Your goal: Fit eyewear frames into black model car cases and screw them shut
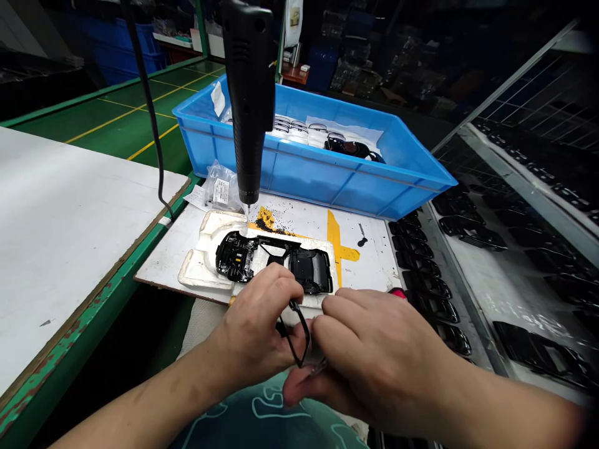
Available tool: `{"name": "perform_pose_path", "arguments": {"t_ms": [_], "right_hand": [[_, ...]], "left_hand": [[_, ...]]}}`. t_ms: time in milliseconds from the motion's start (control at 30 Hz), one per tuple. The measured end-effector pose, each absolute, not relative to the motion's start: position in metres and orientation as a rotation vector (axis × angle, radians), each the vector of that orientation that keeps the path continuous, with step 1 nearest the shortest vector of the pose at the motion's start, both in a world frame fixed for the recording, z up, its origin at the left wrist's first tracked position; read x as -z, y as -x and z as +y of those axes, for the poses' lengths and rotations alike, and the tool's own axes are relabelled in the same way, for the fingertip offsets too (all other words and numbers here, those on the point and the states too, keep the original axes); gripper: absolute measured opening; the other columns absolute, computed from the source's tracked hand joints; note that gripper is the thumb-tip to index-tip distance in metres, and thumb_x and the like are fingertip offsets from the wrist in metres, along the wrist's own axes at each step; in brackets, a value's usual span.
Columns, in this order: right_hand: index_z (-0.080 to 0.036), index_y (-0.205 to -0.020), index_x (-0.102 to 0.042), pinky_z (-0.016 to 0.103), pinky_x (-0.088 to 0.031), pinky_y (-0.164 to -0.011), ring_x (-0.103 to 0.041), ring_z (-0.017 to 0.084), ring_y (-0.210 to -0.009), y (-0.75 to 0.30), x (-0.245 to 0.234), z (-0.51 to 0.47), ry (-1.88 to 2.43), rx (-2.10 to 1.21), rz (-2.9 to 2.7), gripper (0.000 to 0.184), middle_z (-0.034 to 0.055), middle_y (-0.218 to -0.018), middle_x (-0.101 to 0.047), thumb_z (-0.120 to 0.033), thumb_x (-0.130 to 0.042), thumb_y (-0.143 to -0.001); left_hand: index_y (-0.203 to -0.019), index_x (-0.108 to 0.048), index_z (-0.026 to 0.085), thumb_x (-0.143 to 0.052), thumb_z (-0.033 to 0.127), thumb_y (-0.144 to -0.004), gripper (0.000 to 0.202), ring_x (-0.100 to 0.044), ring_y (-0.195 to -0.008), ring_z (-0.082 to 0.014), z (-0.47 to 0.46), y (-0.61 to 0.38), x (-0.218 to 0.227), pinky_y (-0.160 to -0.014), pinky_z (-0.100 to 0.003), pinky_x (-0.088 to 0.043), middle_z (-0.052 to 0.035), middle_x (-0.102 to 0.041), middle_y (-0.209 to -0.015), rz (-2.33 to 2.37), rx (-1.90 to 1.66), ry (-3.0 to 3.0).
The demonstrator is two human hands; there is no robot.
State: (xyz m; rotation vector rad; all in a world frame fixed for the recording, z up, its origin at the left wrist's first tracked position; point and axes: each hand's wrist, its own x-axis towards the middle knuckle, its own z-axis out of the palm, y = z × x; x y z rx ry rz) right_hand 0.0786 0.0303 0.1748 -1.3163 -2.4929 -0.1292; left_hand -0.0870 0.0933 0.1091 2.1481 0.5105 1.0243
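Note:
My left hand (259,321) is closed around a thin black plastic frame (305,340), whose angled bars stick out past the fingers. Close against it on the right, my right hand (374,349) is closed, thumb and fingers pinching at a small shiny piece (319,366) beside the frame. What that piece is, I cannot make out. Just beyond both hands, a black toy car body (309,268) lies in a white foam cradle (203,271). A bit of something red (397,292) shows behind my right hand.
A black electric screwdriver (250,112) hangs upright over the foam, bit downward. Behind it stands a blue bin (327,178) holding parts. Black crumbs (269,224) and yellow tape (334,240) mark the board. Rows of black car shells (423,265) line the right; a green conveyor (154,103) runs left.

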Motion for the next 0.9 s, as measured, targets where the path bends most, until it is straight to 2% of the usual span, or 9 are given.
{"name": "perform_pose_path", "arguments": {"t_ms": [67,167,233,300,367,500,600,767,900], "right_hand": [[-0.021,-0.069,-0.045,0.032,-0.023,-0.052,-0.041,0.014,-0.052,-0.078,-0.173,0.031,1.344,0.149,-2.437,0.056,-0.0034,-0.059,-0.044,-0.072,-0.045,-0.09],[-0.021,-0.068,-0.044,0.03,-0.022,-0.05,-0.042,0.013,-0.051,-0.077,-0.173,0.031,1.538,0.091,-2.36,0.071,-0.0037,-0.059,-0.044,-0.092,-0.042,-0.07],[-0.021,-0.07,-0.046,0.031,-0.022,-0.05,-0.042,0.014,-0.052,-0.077,-0.173,0.029,1.491,0.079,-2.414,0.065,-0.0028,-0.061,-0.046,-0.085,-0.046,-0.077],[-0.02,-0.07,-0.048,0.032,-0.022,-0.052,-0.041,0.015,-0.054,-0.077,-0.173,0.027,1.305,0.122,-2.489,0.049,-0.0015,-0.062,-0.047,-0.064,-0.05,-0.093],[-0.02,-0.069,-0.048,0.033,-0.022,-0.053,-0.04,0.015,-0.055,-0.077,-0.172,0.025,1.215,0.152,-2.473,0.045,-0.0012,-0.061,-0.046,-0.057,-0.052,-0.095],[-0.02,-0.071,-0.044,0.029,-0.024,-0.052,-0.039,0.011,-0.054,-0.079,-0.171,0.028,1.448,-0.05,-2.252,0.066,-0.0054,-0.062,-0.043,-0.083,-0.065,-0.065],[-0.021,-0.072,-0.041,0.025,-0.023,-0.05,-0.037,0.009,-0.052,-0.078,-0.172,0.033,1.522,-0.245,-2.17,0.072,-0.0083,-0.062,-0.043,-0.081,-0.075,-0.05],[-0.022,-0.07,-0.037,0.025,-0.021,-0.049,-0.037,0.008,-0.049,-0.07,-0.174,0.035,1.565,-0.288,-2.166,0.077,-0.0088,-0.06,-0.043,-0.082,-0.077,-0.043],[-0.022,-0.071,-0.039,0.027,-0.021,-0.051,-0.04,0.011,-0.052,-0.066,-0.171,0.033,1.595,-0.223,-2.158,0.075,-0.0066,-0.063,-0.045,-0.088,-0.068,-0.05]], "left_hand": [[-0.097,-0.044,0.023,-0.059,0.005,-0.077,0.031,-0.051,-0.084,-0.0177,0.094,0.087,-0.108,-0.073,-0.031,-0.047,-0.0029,-0.05,-0.092,0.521,-1.032,-2.144],[-0.098,-0.045,0.022,-0.06,0.005,-0.077,0.031,-0.051,-0.083,-0.0174,0.094,0.087,-0.106,-0.071,-0.031,-0.046,-0.0032,-0.051,-0.092,0.479,-1.102,-2.163],[-0.098,-0.046,0.021,-0.06,0.006,-0.078,0.029,-0.051,-0.082,-0.0174,0.094,0.087,-0.105,-0.07,-0.03,-0.046,-0.0038,-0.051,-0.091,0.455,-1.133,-2.174],[-0.098,-0.046,0.02,-0.059,0.007,-0.079,0.027,-0.052,-0.082,-0.0177,0.095,0.087,-0.104,-0.069,-0.03,-0.047,-0.0045,-0.051,-0.092,0.452,-1.124,-2.177],[-0.098,-0.046,0.02,-0.059,0.008,-0.08,0.026,-0.053,-0.083,-0.018,0.095,0.087,-0.103,-0.07,-0.03,-0.048,-0.005,-0.052,-0.092,0.454,-1.132,-2.175],[-0.101,-0.046,0.02,-0.065,0.009,-0.078,0.031,-0.054,-0.086,-0.0185,0.097,0.085,-0.1,-0.073,-0.03,-0.05,-0.0061,-0.052,-0.096,0.461,-1.217,-2.19],[-0.103,-0.046,0.02,-0.067,0.009,-0.078,0.035,-0.054,-0.087,-0.0183,0.098,0.084,-0.1,-0.074,-0.03,-0.05,-0.0059,-0.052,-0.098,0.456,-1.293,-2.189],[-0.105,-0.045,0.02,-0.069,0.011,-0.08,0.036,-0.055,-0.087,-0.0164,0.097,0.083,-0.103,-0.075,-0.028,-0.05,-0.0044,-0.052,-0.098,0.414,-1.394,-2.175],[-0.104,-0.045,0.021,-0.067,0.011,-0.08,0.034,-0.054,-0.086,-0.0165,0.096,0.083,-0.103,-0.074,-0.029,-0.05,-0.0037,-0.052,-0.097,0.47,-1.435,-2.194]]}}
